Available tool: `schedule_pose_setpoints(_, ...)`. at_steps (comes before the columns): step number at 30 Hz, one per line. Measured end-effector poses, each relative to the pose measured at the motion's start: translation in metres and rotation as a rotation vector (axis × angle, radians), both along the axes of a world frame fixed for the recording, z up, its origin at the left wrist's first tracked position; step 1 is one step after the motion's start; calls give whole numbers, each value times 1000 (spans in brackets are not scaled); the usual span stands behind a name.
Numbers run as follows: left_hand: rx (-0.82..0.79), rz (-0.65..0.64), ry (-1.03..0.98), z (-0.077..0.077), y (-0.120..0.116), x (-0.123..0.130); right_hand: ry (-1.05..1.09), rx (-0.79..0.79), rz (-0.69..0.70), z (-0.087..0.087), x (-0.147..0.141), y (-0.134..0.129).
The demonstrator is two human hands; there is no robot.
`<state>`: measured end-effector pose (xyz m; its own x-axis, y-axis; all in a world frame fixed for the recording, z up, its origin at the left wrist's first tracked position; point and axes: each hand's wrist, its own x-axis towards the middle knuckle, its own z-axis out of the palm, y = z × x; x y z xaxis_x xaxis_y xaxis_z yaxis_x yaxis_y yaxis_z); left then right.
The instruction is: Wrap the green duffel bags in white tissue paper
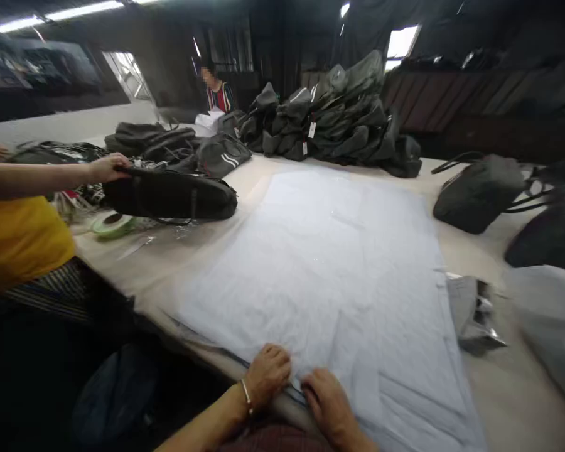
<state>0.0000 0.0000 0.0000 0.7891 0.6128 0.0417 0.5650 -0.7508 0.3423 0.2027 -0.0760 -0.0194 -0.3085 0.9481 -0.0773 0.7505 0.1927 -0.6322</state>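
Observation:
A large stack of thin, whitish plastic sheets point(329, 251), perhaps flat bags, lies spread over the table in front of me. At its near edge, my left hand point(267, 376) has its fingers curled and closed on the top sheet; a bracelet circles that wrist. Just to the right, my right hand point(328, 402) pinches the same edge with thumb and bent fingers. The two hands are a short gap apart. Slight wrinkles run across the plastic around them, and the fingertips are partly hidden.
On the left, a co-worker's hand point(108, 168) holds a black bag point(169, 196) above the table, near a tape roll point(113, 225). Dark bags point(329, 119) are heaped at the back. More bags point(480, 191) and a silvery packet point(480, 317) lie right. Another person point(220, 95) stands behind.

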Motion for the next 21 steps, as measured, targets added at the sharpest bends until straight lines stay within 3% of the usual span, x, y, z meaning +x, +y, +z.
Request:
schedule_pose_setpoints(7, -42, 86, -21, 12, -6, -3, 21, -2, -6, 2, 1, 1)
schedule_pose_setpoints(21, -41, 233, -174, 9, -19, 8, 25, -19, -6, 9, 1, 2)
